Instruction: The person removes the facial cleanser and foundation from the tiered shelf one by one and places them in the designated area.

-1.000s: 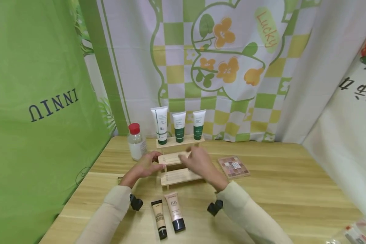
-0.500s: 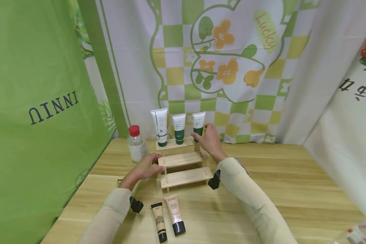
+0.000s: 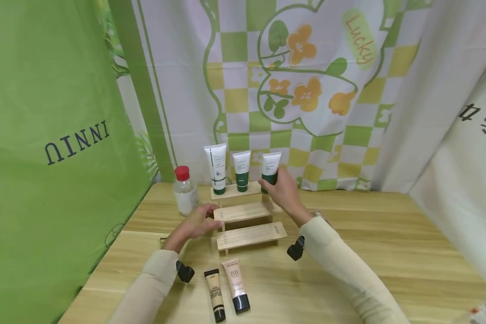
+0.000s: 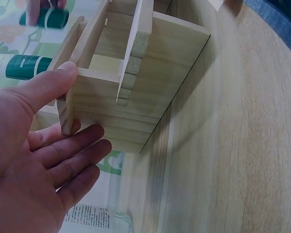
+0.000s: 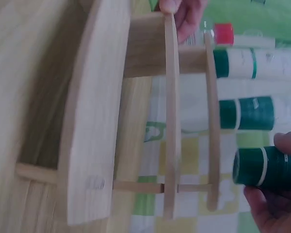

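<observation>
A three-tier wooden display stand [image 3: 251, 235] stands on the table. My left hand [image 3: 196, 222] pinches the left end of its middle step, thumb on one face and index finger behind, as the left wrist view shows. My right hand [image 3: 286, 191] grips a white and green squeeze tube [image 3: 271, 163] by its lower, green part. In the right wrist view this tube's cap [image 5: 242, 166] is apart from the top step. Two more such tubes stand upright on that step: a taller, mostly white one [image 3: 216, 168] at the left end and a shorter one [image 3: 241, 171] beside it.
A clear bottle with a red cap [image 3: 182, 173] stands left of the stand. In front lie a beige tube with a black cap [image 3: 215, 292] and a pink BB cream tube [image 3: 236, 283]. My right sleeve mostly covers a flat palette [image 3: 318, 214]. A curtain [image 3: 243, 103] hangs behind the table.
My right hand has moved from over the middle step up to the rightmost tube, closed round it and raised it off the top step. The left hand has kept its hold.
</observation>
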`<state>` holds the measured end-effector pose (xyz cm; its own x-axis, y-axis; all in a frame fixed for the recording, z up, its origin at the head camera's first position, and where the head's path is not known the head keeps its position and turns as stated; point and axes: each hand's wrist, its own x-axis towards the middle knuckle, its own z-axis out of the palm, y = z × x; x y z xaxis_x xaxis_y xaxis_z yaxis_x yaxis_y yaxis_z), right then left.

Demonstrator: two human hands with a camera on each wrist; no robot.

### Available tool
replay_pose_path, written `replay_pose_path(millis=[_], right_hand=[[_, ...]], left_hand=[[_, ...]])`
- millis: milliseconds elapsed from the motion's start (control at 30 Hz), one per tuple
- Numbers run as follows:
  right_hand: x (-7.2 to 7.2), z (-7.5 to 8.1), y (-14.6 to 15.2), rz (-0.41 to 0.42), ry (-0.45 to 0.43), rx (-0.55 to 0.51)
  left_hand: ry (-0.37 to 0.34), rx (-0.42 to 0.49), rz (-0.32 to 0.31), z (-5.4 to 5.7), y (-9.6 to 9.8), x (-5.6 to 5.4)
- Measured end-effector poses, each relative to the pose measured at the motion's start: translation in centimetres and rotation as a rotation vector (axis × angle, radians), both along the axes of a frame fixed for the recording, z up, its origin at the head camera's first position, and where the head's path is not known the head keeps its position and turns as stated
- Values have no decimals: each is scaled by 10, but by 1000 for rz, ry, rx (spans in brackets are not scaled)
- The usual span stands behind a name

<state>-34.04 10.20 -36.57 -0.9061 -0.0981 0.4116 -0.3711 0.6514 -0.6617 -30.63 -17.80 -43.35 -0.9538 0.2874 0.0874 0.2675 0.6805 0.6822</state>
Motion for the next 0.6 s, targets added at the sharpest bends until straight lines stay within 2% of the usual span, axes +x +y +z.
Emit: replay_pose_path(millis=[167,300,400,500,600], right_hand=[[44,5,8,95,38,56],[82,7,11,177,-37,39],[108,4,13,200,-96,51],[128,-4,14,204,-132,138],[144,-14,14,253,-183,224]], left_hand=[[1,-15,13,1,-1,0],[-14,-13,15,2,0,-1],[-18,-16,16,1,1,-1],[-16,-16,18,0,2,-1],[-9,-18,12,-1,3,-1]])
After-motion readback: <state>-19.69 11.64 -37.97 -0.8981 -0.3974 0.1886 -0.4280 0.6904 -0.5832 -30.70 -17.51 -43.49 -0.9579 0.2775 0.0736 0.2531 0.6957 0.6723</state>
